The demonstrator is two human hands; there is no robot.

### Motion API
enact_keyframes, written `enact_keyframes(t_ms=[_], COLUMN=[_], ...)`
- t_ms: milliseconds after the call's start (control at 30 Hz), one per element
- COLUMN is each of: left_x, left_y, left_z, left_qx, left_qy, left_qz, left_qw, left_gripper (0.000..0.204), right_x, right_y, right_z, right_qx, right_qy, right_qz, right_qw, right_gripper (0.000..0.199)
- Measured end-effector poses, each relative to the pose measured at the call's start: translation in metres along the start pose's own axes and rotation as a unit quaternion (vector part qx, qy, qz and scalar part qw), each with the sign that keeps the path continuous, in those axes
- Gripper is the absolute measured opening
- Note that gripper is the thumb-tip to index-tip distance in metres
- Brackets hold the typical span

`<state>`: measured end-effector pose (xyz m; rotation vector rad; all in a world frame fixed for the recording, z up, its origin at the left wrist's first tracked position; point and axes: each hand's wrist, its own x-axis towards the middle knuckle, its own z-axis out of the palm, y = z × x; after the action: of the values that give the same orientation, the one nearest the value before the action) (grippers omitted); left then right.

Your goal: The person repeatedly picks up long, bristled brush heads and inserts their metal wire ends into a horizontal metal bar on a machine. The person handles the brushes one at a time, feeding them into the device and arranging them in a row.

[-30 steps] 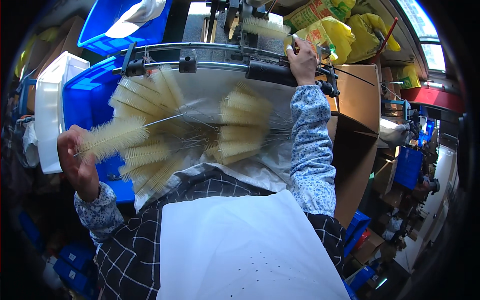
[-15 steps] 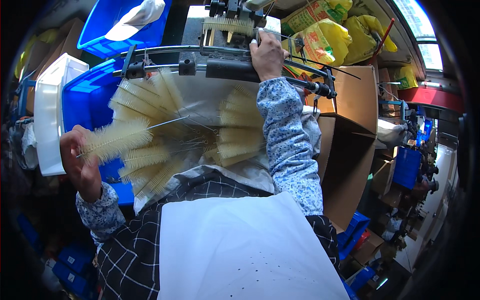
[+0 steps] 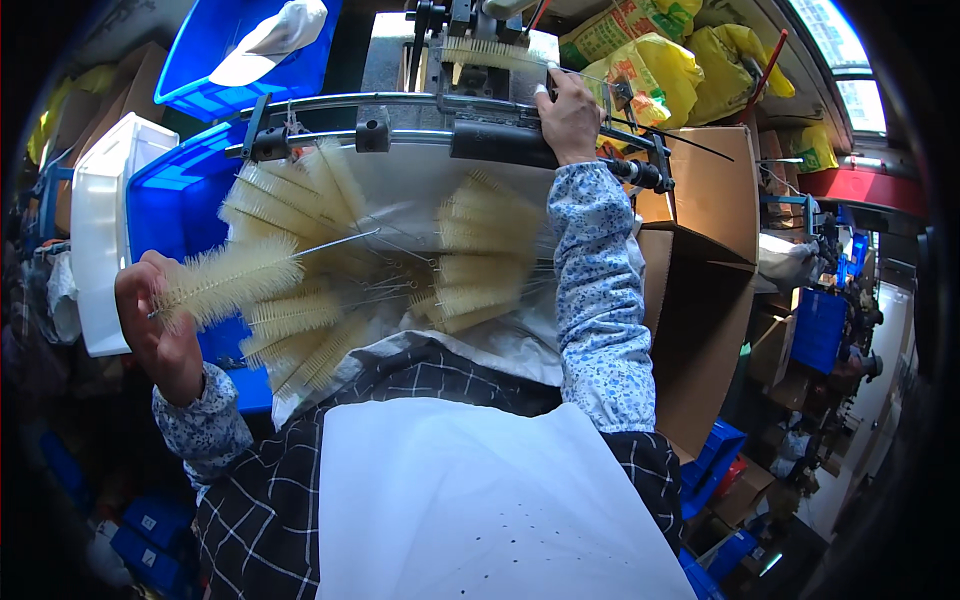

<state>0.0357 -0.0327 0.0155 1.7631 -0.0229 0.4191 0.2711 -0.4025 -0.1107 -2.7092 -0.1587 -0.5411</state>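
Observation:
My left hand [image 3: 160, 335] is closed round the bristled end of a bottle brush [image 3: 232, 278]; its bare twisted-wire stem points right across the lap. At the machine, my right hand [image 3: 572, 122] bends its fingers over the right side of the sliding carriage [image 3: 505, 143], which rides on metal rails. Just left of those fingers another bottle brush [image 3: 490, 54] lies crosswise in the machine. What the right fingertips press on is partly hidden. Between my arms, a pile of cream bottle brushes [image 3: 300, 205] and a second pile [image 3: 485, 250] lie on pale cloth, with looped wire ends toward the middle.
To the left stand a blue bin [image 3: 170, 205] and a white bin [image 3: 100, 235]. A pale cap [image 3: 270, 42] rests on another blue bin behind. An open cardboard box [image 3: 700, 320] is by my right arm, and yellow sacks [image 3: 660, 80] lie beyond the machine.
My right hand has slid to the right along the rails, together with the carriage and the brush in the machine. My left hand and its brush stay almost still.

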Motion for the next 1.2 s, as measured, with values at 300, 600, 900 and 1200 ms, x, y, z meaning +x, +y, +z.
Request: enact_keyframes(t_ms=[300,600,900,1200], left_x=[0.0,0.007,0.008,-0.005], left_y=[-0.002,-0.002,-0.011,-0.018], left_z=[-0.001,0.019,0.103,0.054], left_qx=[-0.073,-0.147,-0.204,0.141], left_qy=[0.019,-0.072,-0.282,-0.318], left_qz=[-0.004,-0.06,0.018,-0.081], left_qw=[0.997,0.985,0.937,0.934], left_gripper=[0.037,0.038,0.039,0.07], right_x=[0.021,0.021,-0.075,-0.046], right_y=[0.072,0.111,-0.053,-0.058], right_z=[-0.037,-0.097,-0.154,-0.079], right_qx=[0.022,-0.021,0.312,0.112], right_qy=[-0.024,-0.154,-0.457,-0.022], right_qz=[-0.019,-0.092,-0.211,-0.203], right_qw=[0.999,0.984,0.806,0.973], right_gripper=[0.027,0.022,0.052,0.029])
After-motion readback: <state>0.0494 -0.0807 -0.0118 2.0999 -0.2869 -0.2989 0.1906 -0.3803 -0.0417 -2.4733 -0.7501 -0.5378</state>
